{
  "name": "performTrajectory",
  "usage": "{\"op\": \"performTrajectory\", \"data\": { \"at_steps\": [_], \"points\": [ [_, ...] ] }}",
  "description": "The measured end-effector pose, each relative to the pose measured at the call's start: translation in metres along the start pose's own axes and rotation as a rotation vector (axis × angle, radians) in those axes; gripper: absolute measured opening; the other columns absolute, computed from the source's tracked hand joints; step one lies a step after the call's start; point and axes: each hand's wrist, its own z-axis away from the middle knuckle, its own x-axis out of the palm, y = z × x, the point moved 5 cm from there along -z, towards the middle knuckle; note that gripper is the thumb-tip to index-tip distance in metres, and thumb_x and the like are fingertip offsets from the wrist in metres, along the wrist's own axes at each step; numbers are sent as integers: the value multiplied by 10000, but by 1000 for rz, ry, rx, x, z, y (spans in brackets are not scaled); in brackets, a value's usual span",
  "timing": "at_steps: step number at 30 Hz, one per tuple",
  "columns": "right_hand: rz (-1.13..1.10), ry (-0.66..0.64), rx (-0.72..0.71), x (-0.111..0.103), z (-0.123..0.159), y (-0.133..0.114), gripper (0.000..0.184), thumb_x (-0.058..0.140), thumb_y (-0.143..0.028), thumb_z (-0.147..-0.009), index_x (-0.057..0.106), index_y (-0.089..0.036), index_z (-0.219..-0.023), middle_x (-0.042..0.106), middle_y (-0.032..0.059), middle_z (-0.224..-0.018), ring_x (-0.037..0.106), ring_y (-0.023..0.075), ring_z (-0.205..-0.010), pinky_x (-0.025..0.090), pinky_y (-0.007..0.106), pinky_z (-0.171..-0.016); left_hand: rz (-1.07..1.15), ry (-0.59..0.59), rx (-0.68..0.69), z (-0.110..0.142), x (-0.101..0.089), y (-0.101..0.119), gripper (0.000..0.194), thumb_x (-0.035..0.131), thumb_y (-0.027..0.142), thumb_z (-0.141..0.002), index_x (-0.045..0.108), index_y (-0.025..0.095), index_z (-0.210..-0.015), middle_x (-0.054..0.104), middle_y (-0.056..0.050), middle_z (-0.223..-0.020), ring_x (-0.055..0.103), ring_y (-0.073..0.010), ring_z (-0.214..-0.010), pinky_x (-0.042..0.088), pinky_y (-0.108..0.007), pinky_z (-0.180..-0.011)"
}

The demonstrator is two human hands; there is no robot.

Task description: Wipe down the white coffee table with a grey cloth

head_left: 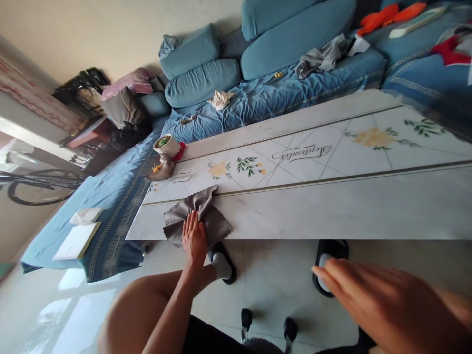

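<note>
My left hand (194, 238) presses its fingers onto a grey cloth (216, 223) with zigzag edges, gathering it into folds. The cloth lies at the near left part of a long table (295, 211) and hangs a little over its front edge. That table has a marble look, with printed flowers and lettering. My right hand (376, 295), blurred, is raised in front of the table's near edge at the right. Its fingers stretch out to the left and I see nothing in them.
At the table's far left end stand a potted succulent (166, 145) and a small brown ornament (164, 168). A blue sofa (254, 101) with cushions and loose cloths runs behind. On the left seat lie a notepad (75, 241) and a tissue pack (86, 216). Slippered feet and chair casters are below.
</note>
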Motion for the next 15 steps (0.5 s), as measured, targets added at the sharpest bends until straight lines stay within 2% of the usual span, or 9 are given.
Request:
{"op": "performTrajectory", "data": {
  "at_steps": [2,4,6,8,9,10,12,13,15],
  "points": [
    [-5,-82,-131,24,1,-16,291,519,-147,-1133,560,-280,-878,613,-54,-668,623,162,-522,371,375,-577,22,-19,56,11,17,46,572,414,265,-1167,582,204,-1711,657,-125,-1694,573,-328,-1640,470,-610,-1397],
    [0,-188,-200,49,6,-32,289,577,-52,-1010,521,-282,-844,617,-58,-659,631,179,-517,380,382,-575,99,-82,200,31,43,127,608,447,215,-1137,556,207,-1735,647,-123,-1703,567,-327,-1645,469,-600,-1403],
    [2,-297,-194,70,14,-42,285,679,-28,-899,549,-277,-851,667,-59,-701,683,195,-575,428,374,-607,211,-159,373,53,64,220,613,492,213,-1123,564,211,-1732,604,-107,-1745,542,-324,-1665,465,-577,-1413],
    [13,-372,-180,83,22,-47,289,757,-31,-825,612,-270,-897,728,-50,-782,741,215,-669,483,368,-657,304,-222,522,70,73,302,572,505,256,-1142,598,177,-1701,568,-101,-1775,518,-319,-1682,455,-554,-1424],
    [17,-393,-183,86,26,-49,293,774,-36,-804,638,-269,-921,747,-45,-813,758,223,-704,504,368,-675,332,-247,576,74,74,332,558,495,281,-1157,609,147,-1687,559,-109,-1781,512,-317,-1687,452,-543,-1427],
    [14,-408,-197,87,28,-50,299,774,-38,-788,656,-268,-938,759,-43,-832,767,226,-723,519,367,-684,346,-265,618,76,74,353,555,479,300,-1170,614,117,-1676,555,-121,-1783,511,-315,-1688,449,-533,-1429],
    [-1,-419,-221,85,32,-52,315,745,-31,-766,669,-271,-956,773,-42,-856,780,222,-748,547,363,-705,347,-289,664,75,71,365,564,461,318,-1180,611,88,-1673,539,-138,-1793,502,-305,-1693,441,-515,-1434],
    [-6,-415,-228,83,32,-52,321,724,-27,-765,666,-274,-963,780,-42,-871,785,219,-762,563,360,-726,340,-295,673,73,69,357,568,469,323,-1178,608,92,-1677,526,-138,-1801,495,-296,-1698,435,-504,-1437],
    [6,-368,-249,78,31,-53,340,672,-23,-769,658,-279,-991,795,-33,-905,792,219,-787,585,364,-758,320,-287,668,68,65,316,566,495,325,-1166,609,126,-1684,517,-118,-1810,495,-272,-1698,423,-482,-1441]
  ]
}}
